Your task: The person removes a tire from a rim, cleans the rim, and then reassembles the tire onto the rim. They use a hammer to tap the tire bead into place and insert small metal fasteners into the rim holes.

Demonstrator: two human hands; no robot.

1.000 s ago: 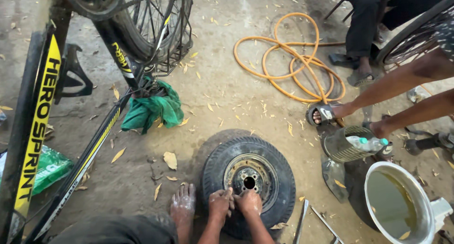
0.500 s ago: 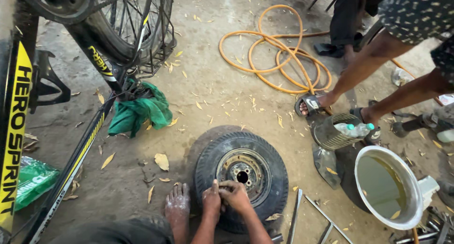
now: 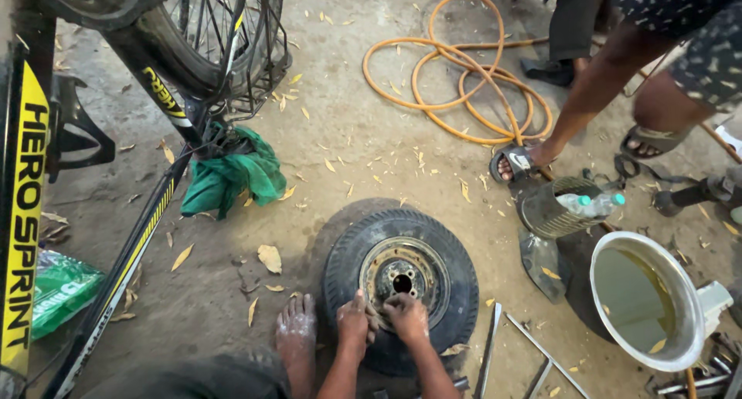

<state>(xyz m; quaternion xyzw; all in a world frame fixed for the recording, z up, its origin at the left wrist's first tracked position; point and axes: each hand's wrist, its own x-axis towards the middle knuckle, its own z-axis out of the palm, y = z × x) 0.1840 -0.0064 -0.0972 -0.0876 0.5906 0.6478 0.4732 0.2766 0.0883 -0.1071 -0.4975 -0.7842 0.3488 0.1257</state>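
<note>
A small black tyre (image 3: 400, 279) on a rusty steel rim (image 3: 403, 274) lies flat on the dusty concrete floor (image 3: 348, 152), and everything else is placed from it. Both of the person's hands rest on the tyre's near edge, side by side and touching: the left hand (image 3: 354, 322) lies over the rubber and the rim's lip with its fingers curled and pressed together, and the right hand (image 3: 407, 317) is bunched on the rim just below the hub hole; whether either grip is pinching something small there cannot be told. Just left of the tyre, the person's dusty bare foot (image 3: 296, 331) is flat on the floor. Further left and up from the tyre, a crumpled green cloth (image 3: 232, 176) sits at the base of a black-and-yellow bicycle (image 3: 131, 237). Beyond the tyre, well apart, a coiled orange hose (image 3: 464, 82) lies on the floor. To the tyre's right, two thin metal bars (image 3: 495, 345) lie just beside it, then a white basin of murky water (image 3: 645, 302), and above that a wire basket (image 3: 553, 206) with a plastic bottle (image 3: 591, 204) across it. Another person's sandalled foot (image 3: 516, 163) stands near the basket. Dry leaves are scattered all round the tyre.
</note>
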